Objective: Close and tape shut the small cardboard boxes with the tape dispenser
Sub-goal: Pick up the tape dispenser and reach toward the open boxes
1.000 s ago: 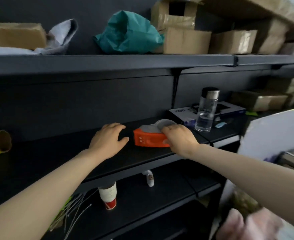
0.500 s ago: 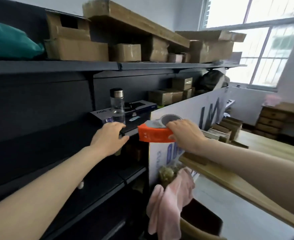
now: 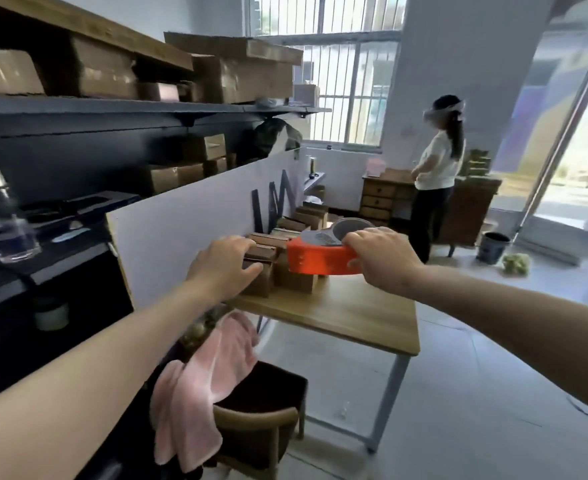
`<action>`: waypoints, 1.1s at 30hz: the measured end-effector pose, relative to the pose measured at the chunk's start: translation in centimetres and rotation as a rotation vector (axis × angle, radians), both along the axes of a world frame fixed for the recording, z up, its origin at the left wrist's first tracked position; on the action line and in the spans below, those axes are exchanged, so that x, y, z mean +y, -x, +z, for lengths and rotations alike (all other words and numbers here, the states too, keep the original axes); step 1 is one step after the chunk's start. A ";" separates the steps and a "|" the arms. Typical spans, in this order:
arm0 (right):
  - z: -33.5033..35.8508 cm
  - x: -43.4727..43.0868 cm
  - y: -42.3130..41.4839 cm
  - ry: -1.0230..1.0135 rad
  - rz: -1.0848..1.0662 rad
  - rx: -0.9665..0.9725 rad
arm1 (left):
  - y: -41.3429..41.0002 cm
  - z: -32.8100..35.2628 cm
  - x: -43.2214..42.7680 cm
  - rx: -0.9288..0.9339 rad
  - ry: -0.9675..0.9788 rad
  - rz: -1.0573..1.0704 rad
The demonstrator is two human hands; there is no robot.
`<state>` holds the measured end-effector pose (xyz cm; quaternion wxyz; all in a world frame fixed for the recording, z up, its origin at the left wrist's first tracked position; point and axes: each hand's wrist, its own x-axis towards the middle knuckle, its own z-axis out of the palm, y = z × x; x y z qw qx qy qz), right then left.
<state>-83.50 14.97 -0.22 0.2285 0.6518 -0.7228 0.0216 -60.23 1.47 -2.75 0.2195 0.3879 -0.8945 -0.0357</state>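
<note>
My right hand [image 3: 379, 259] grips an orange tape dispenser [image 3: 315, 259] with a grey top and holds it in the air in front of me. My left hand [image 3: 223, 266] hovers beside it with fingers loosely curled and holds nothing. Behind both hands, several small cardboard boxes [image 3: 292, 278] stand in a cluster on a wooden table [image 3: 351, 318]; my hands cover parts of them. More small boxes [image 3: 311, 213] line the table's far end along a white board.
A white board [image 3: 188, 223] stands along the table's left side. Dark shelves [image 3: 78, 109] with large cardboard boxes fill the left. A chair [image 3: 251, 420] with a pink cloth [image 3: 199, 379] stands below. A person [image 3: 436, 174] stands at a wooden dresser by the window.
My view has swung right from the dark shelf to the wooden table. My right hand lifted the tape dispenser off the shelf and carried it along; my left hand left the shelf too.
</note>
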 end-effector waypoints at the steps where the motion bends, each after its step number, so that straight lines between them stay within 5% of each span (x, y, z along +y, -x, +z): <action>1: -0.2 1.0 1.4 -0.003 -0.027 0.006 | 1.7 0.0 0.3 -0.002 -0.002 -0.030; 21: -0.4 8.7 16.6 0.085 -0.409 -0.065 | 26.2 1.1 -0.8 -0.072 0.058 -0.442; 33: -2.6 9.9 28.4 0.088 -0.485 -0.075 | 38.3 -0.9 0.3 -0.105 0.046 -0.515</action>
